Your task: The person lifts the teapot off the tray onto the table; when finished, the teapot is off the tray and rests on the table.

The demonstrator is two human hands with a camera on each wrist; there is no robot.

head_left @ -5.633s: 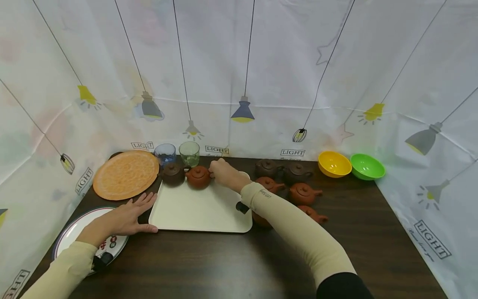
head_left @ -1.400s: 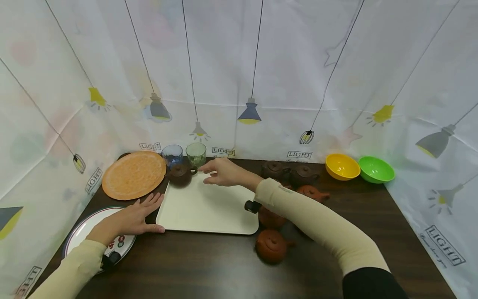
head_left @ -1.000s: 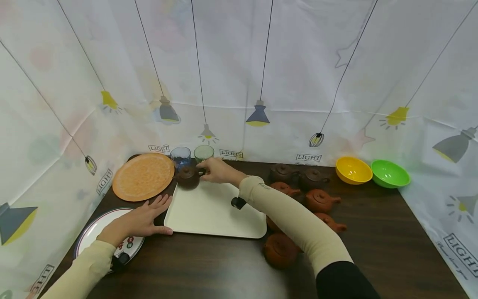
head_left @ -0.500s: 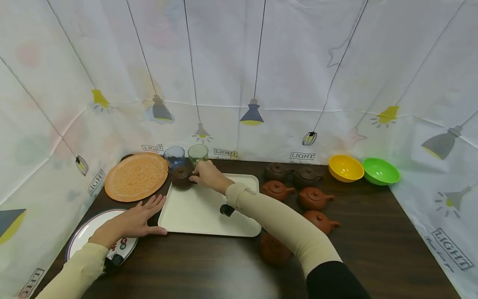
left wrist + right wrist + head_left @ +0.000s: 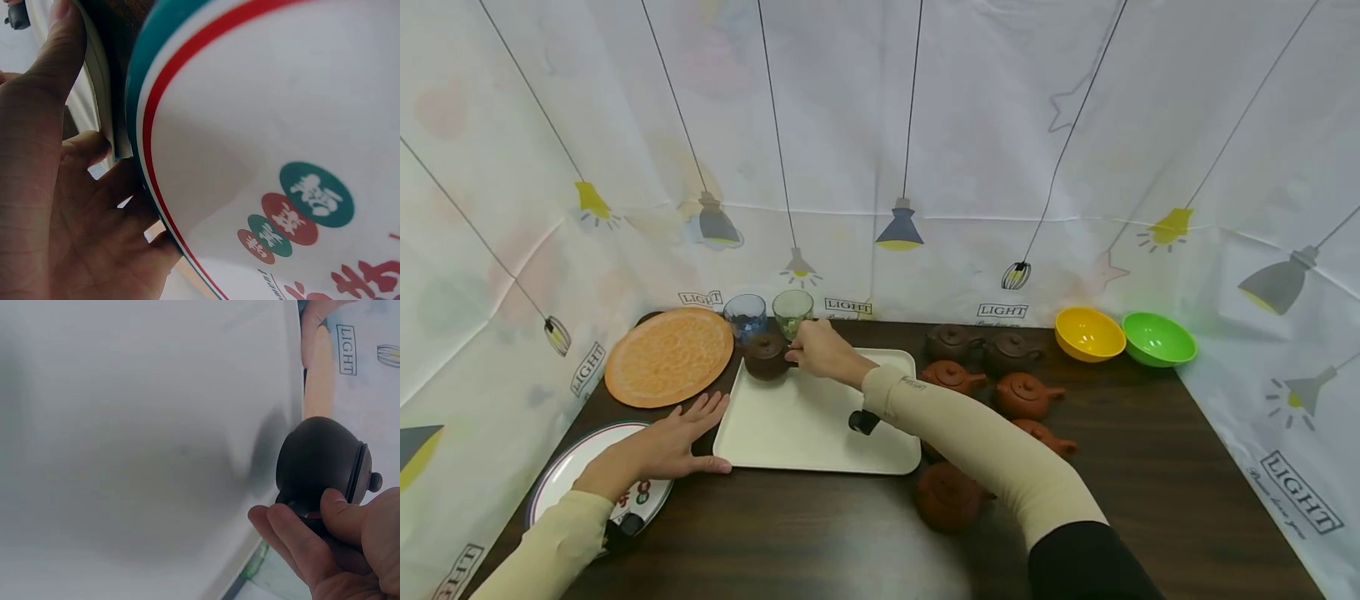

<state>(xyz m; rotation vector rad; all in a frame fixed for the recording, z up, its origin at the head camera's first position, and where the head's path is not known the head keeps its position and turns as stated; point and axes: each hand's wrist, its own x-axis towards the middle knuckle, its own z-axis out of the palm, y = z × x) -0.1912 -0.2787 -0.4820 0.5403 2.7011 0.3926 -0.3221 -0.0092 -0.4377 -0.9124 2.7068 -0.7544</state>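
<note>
A dark brown teapot [image 5: 765,357] is at the cream tray's far left corner. My right hand [image 5: 823,350] pinches its handle between thumb and fingers. In the right wrist view the dark teapot [image 5: 322,462] shows its lid and knob, and the tray surface [image 5: 125,425] fills the left. Fingers spread, my left hand [image 5: 673,442] lies at the left edge of the cream tray [image 5: 820,425], its thumb touching the near left corner. The left wrist view has the left hand [image 5: 94,206] beside a white plate [image 5: 250,112] with a red and green rim.
Right of the tray stand several red-brown teapots [image 5: 1026,395] and two dark ones [image 5: 951,342]. A yellow bowl [image 5: 1090,335] and a green bowl [image 5: 1159,340] sit at the back right. Blue [image 5: 746,317] and green glasses [image 5: 792,312] stand behind the tray, beside an orange round mat [image 5: 670,358].
The red-brown teapot that my right hand touched on the tray is off it; one now shows by the tray's near right corner. My right hand has since taken the dark teapot's handle.
</note>
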